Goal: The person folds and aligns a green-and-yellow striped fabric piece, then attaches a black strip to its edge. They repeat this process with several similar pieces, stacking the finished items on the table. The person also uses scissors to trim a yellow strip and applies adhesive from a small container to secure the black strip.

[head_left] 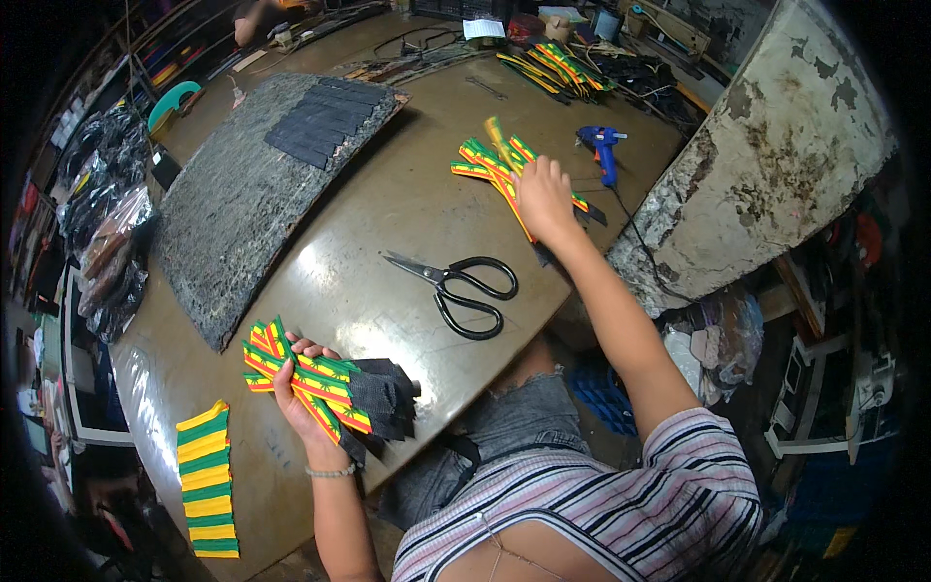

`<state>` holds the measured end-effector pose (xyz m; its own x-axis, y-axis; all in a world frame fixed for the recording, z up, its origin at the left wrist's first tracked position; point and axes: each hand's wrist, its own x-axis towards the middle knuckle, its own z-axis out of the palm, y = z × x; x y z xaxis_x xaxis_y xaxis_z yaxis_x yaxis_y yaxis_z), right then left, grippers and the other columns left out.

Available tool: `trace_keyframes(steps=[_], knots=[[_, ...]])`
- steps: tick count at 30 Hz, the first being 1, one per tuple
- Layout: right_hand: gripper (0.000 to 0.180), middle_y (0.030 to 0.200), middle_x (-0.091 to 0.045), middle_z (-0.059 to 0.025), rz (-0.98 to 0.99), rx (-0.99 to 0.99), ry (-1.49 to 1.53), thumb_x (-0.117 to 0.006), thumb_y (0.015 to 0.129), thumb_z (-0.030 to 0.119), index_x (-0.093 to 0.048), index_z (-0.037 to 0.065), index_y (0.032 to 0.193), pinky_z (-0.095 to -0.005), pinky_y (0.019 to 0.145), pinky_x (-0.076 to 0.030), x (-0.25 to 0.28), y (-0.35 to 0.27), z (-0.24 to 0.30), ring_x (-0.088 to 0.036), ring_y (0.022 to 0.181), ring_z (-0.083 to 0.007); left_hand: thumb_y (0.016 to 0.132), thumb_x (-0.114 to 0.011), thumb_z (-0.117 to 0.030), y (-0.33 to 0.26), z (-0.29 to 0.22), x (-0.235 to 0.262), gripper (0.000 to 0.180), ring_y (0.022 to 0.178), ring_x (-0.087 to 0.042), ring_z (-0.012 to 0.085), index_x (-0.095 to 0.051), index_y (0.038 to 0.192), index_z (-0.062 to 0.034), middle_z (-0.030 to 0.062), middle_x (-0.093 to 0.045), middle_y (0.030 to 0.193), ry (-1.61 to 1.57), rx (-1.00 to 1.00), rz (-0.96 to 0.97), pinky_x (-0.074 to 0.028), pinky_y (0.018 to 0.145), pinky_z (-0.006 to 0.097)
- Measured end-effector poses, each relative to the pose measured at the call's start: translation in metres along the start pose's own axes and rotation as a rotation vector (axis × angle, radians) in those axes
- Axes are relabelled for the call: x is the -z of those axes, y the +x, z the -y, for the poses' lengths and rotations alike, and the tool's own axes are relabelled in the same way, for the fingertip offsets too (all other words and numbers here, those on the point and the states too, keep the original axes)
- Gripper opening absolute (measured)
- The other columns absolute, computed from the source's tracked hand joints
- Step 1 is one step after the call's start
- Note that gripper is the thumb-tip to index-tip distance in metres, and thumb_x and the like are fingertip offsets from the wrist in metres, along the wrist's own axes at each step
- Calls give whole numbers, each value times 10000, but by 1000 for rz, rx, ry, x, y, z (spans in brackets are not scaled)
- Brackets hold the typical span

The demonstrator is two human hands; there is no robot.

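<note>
My left hand (308,429) is closed round a bundle of fabric strips (325,383), striped green, yellow and red with dark leaf prints and black ends. The strips fan out crosswise, and their black ends point right, near the table's front edge. Farther off, my right hand (545,199) is over a smaller pile of similar strips (475,170), its fingers bent. A yellowish strip (497,136), smeared by motion, sticks up past those fingers, which seem to pinch it. Between my hands, black-handled scissors (451,289) lie with parted blades.
A blue glue gun (603,150) with a trailing cord lies right of the pile. At left, a rough grey board (233,204) carries black strips (325,121). Yellow and green strips (206,480) lie in a row at near left. More strips (558,70) lie at the back.
</note>
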<state>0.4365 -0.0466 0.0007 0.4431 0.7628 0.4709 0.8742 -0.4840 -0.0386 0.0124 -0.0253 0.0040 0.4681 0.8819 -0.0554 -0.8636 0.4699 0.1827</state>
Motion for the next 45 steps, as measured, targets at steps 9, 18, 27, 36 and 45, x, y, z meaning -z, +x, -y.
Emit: trace_keyframes(steps=[9,18,27,36,45], knots=[[1353,1546,-259,-337,671,-120,108,-720,571,849,-113,218,1602,-655,1142,-212,-7,43,-34,-225,1431,-547,895,-590,-92,1,0,-3,408,989,-585,180,-502,1292,-65,39,-570,1056,52,-14,1,-476,1015,397],[812,1188,-650,-256,613,-54,154,-875,606,294,-532,15,1288,-462,948,-524,19,32,6,-639,1125,-377,897,-621,-104,-1,3,5,493,1079,-613,239,-495,1374,-110,57,-600,1216,103,57,78,-473,1042,479],[371,939,-710,-149,593,-212,472,-764,678,124,-676,-19,1009,-378,776,-556,19,76,23,-700,873,-235,915,-613,-97,5,2,15,389,1098,-626,260,-550,1298,-78,76,-640,1196,99,85,28,-478,1040,470],[682,1173,-668,-124,1327,262,1506,-849,782,339,-559,-3,1295,-349,911,-534,117,-16,195,-659,1025,-194,944,-695,-289,7,4,20,544,1130,-631,309,-468,1371,-41,121,-620,1262,94,96,64,-521,1008,477],[944,1558,-226,-322,720,672,678,-390,988,633,-234,-156,1482,-577,1159,-207,154,-104,234,-229,1432,-469,970,-603,-425,-13,8,0,612,1279,-545,270,-447,1421,-43,152,-553,1376,210,95,135,-424,1114,437]])
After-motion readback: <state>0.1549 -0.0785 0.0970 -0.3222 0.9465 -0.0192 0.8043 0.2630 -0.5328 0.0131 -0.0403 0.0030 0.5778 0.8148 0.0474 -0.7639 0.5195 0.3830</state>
